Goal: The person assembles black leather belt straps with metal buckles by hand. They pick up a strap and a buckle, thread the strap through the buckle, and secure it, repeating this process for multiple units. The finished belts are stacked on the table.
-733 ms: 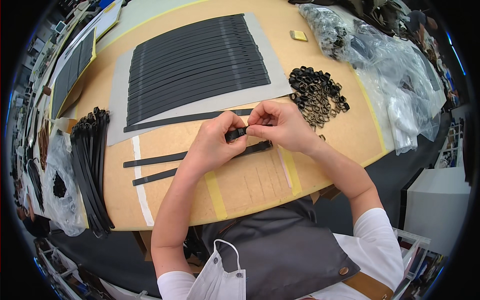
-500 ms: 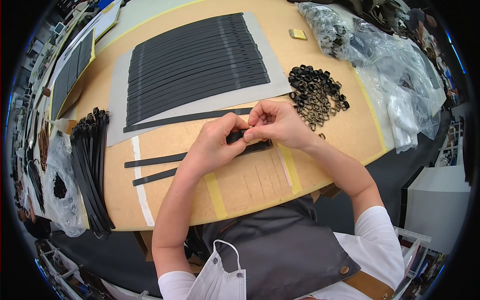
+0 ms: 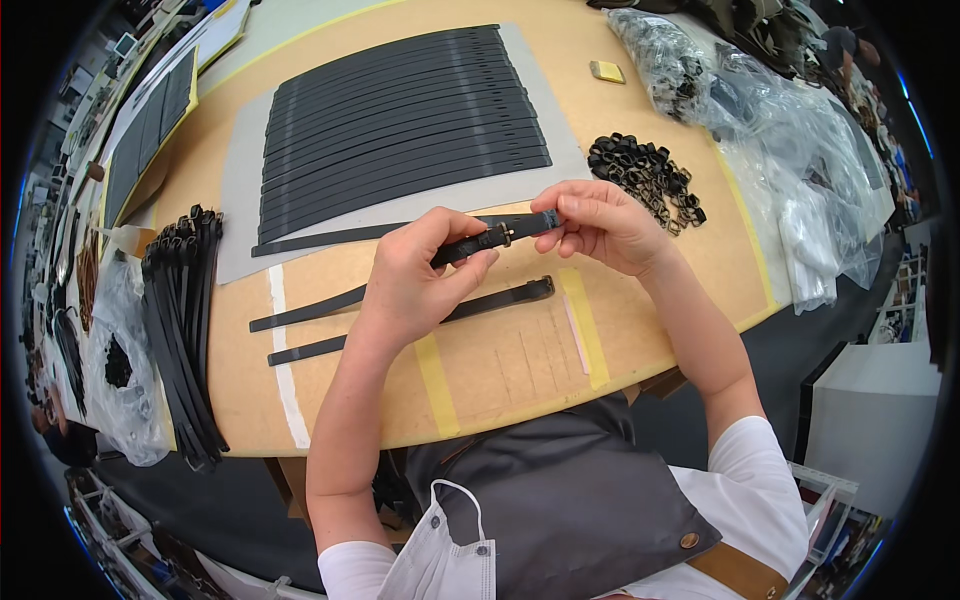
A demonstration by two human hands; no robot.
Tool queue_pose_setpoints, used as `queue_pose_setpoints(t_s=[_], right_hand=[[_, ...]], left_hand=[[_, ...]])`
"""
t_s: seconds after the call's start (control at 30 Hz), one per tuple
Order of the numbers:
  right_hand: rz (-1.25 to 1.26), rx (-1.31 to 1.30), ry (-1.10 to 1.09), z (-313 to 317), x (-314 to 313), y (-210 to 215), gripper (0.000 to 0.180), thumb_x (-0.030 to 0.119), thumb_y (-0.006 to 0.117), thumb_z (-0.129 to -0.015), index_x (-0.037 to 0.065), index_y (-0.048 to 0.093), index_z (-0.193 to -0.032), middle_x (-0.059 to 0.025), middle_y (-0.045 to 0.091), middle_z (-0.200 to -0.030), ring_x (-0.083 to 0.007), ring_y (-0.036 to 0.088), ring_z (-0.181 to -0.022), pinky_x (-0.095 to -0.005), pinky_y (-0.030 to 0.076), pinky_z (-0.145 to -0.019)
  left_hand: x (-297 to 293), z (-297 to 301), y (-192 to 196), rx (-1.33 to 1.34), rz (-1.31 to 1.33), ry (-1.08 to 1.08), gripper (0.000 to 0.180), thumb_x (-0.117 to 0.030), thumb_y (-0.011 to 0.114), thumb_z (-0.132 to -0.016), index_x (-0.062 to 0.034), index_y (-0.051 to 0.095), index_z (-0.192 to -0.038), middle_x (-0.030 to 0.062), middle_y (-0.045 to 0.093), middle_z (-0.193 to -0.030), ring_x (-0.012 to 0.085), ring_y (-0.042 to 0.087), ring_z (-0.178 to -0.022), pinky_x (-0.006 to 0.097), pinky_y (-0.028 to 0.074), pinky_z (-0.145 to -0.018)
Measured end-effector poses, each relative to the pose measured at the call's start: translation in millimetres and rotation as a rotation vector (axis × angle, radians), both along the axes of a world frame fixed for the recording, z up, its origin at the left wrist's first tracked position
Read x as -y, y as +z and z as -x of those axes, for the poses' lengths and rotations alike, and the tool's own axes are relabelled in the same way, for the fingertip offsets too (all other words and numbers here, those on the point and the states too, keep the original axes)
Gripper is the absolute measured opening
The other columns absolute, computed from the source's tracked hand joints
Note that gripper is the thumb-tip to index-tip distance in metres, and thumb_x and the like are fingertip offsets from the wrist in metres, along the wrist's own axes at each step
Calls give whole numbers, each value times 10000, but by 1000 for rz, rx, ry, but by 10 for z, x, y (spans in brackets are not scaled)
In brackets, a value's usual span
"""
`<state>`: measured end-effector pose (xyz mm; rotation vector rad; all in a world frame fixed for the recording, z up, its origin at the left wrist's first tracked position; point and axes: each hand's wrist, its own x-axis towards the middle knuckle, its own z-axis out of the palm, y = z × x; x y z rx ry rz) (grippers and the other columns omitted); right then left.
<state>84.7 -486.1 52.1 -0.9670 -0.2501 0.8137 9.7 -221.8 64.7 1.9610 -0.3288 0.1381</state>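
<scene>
Between my two hands is a black leather strap (image 3: 462,250) with a brass-coloured buckle (image 3: 505,235) on it. My left hand (image 3: 415,272) pinches the strap just left of the buckle, and its tail rests on the table to the left. The fingers of my right hand (image 3: 605,225) are closed on the strap's short end (image 3: 545,220), which comes through the buckle. Nearer to me lies a second black strap (image 3: 500,298), a buckle at its right end, partly hidden by my left wrist. One plain strap (image 3: 330,238) lies beyond my hands.
A grey sheet (image 3: 240,160) bears a row of flat black straps (image 3: 390,110). Loose buckles and black loops (image 3: 655,180) are heaped at right, near clear plastic bags (image 3: 780,150). Buckled straps (image 3: 183,330) hang over the table's left edge. A small yellow block (image 3: 606,72) sits at the far right.
My hands have moved apart; my right hand has drawn the strap's short end rightward and up. The buckle on the held strap now shows, as does the buckled strap below.
</scene>
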Motion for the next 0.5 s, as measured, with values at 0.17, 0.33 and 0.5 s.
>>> queue_pose_setpoints(t_s=[0.17, 0.33, 0.5], right_hand=[[22, 157, 40, 73, -74, -61, 250, 181, 730, -1007, 25, 721, -1202, -53, 733, -1064, -112, 720, -929, -233, 593, -779], [194, 239, 32, 151, -185, -50, 321, 194, 824, -929, 32, 699, -1177, 24, 636, -925, -57, 620, -791, -213, 548, -696], [359, 247, 103, 266, -247, 33, 365, 157, 811, -928, 12, 676, -1235, 1, 695, -1005, -49, 645, -837, -216, 556, -714]], left_hand=[[-9, 15, -24, 16, -52, -26, 194, -18, 823, -853, 12, 709, -1006, 21, 724, -832, 37, 605, -694, 208, 461, -587], [92, 74, -23, 50, -65, -78, 203, -16, 835, -819, 13, 718, -981, 36, 723, -832, 66, 618, -681, 230, 490, -592], [111, 74, -40, 108, -98, -107, 231, -3, 833, -793, 13, 721, -994, 58, 719, -847, 100, 648, -704, 253, 508, -595]])
